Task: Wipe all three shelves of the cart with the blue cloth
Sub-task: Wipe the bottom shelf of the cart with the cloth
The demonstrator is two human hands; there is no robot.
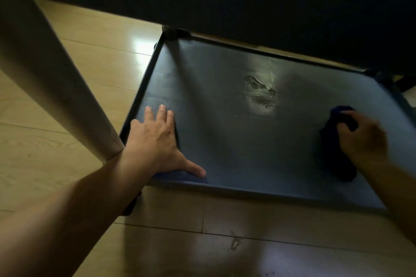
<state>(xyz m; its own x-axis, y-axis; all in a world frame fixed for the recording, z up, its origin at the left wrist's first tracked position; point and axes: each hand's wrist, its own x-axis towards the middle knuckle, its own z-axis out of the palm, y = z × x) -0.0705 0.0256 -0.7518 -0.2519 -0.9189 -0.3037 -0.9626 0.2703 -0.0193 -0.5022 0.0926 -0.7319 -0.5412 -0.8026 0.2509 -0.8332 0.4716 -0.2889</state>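
Shelf: dark bottom shelf of the cart, low by the wood floor, under both hands.
Left hand: left hand lies flat and spread wide on the shelf, near its left corner, holding nothing.
Right hand: right hand is blurry, fingers closed tight around the blue cloth.
Blue cloth: bunched up, pressed on the shelf under the right hand, far from the left hand.
Wet spot: shiny wet spot on the shelf, between the two hands and farther back.
Post: pale post stands just left of the left hand.

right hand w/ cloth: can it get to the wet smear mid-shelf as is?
Probably yes. The right hand holds the blue cloth on the same shelf; only bare surface lies between it and the smear.
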